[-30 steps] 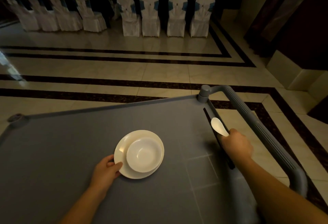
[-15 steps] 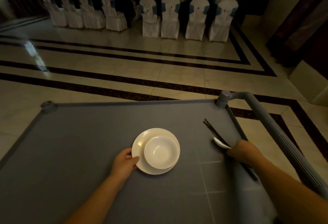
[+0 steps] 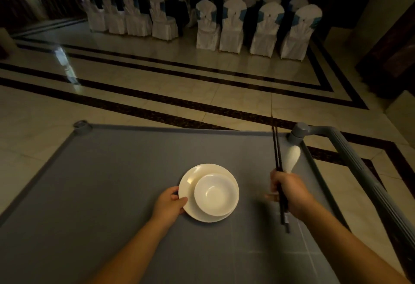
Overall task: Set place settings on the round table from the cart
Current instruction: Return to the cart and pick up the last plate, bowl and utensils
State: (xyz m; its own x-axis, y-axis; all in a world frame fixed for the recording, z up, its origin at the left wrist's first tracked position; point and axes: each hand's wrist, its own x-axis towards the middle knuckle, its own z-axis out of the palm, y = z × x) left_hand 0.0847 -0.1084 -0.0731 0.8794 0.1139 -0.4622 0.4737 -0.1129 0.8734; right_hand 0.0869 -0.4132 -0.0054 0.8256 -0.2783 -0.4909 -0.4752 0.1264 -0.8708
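Observation:
A white plate point(image 3: 189, 184) lies on the grey cart top point(image 3: 112, 171) with a white bowl point(image 3: 216, 195) resting in it. My left hand point(image 3: 170, 202) grips the plate's near left rim, thumb on top. To the right, my right hand point(image 3: 289, 191) holds a pair of dark chopsticks point(image 3: 276, 149) and a white spoon point(image 3: 292, 156) together, lifted above the cart. The chopsticks point away from me and their butts stick out behind my wrist.
The cart's grey push handle point(image 3: 359, 164) runs along the right side, with a corner post at the far left. Beyond the cart lies polished tiled floor with dark stripes. Rows of white-covered chairs point(image 3: 231, 27) stand at the back.
My right hand has picked the chopsticks up off the cart together with the spoon and raised them. My left hand stays on the plate's rim.

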